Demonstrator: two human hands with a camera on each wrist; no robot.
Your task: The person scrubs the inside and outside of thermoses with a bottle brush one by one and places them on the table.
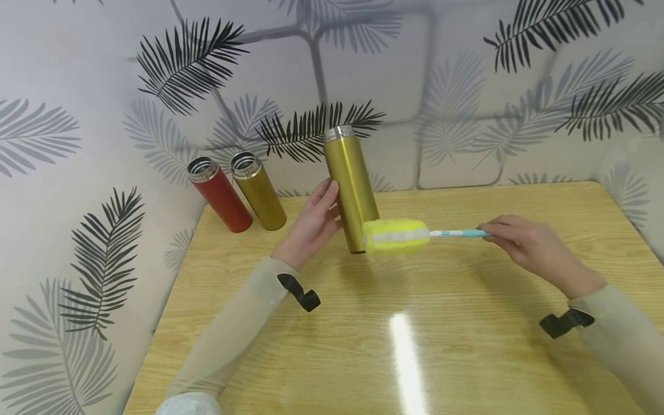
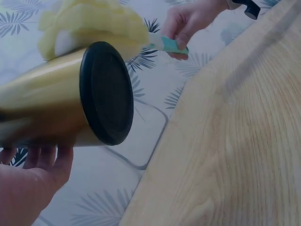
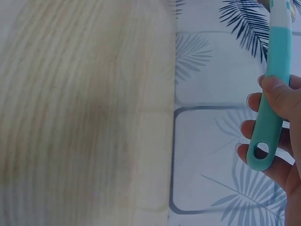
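My left hand [image 1: 313, 225] grips a tall gold thermos flask [image 1: 353, 181] by its side. The flask is lidless, with a silver rim at the top, and it leans above the table with its black base [image 2: 108, 94] showing in the left wrist view. In my right hand [image 1: 534, 245] is a bottle brush with a teal handle [image 3: 277, 61], held between thumb and fingers. Its fluffy yellow and white head [image 1: 398, 235] lies at the flask's outer side near the base. Whether it presses there is hard to tell. The flask's inside is hidden.
At the back left of the wooden table [image 1: 311, 357] stand a red thermos flask [image 1: 223, 199] and a shorter gold one [image 1: 261, 199], both lidless. Behind them rises a wall [image 1: 456, 155] with a leaf pattern. A light reflection streaks the tabletop.
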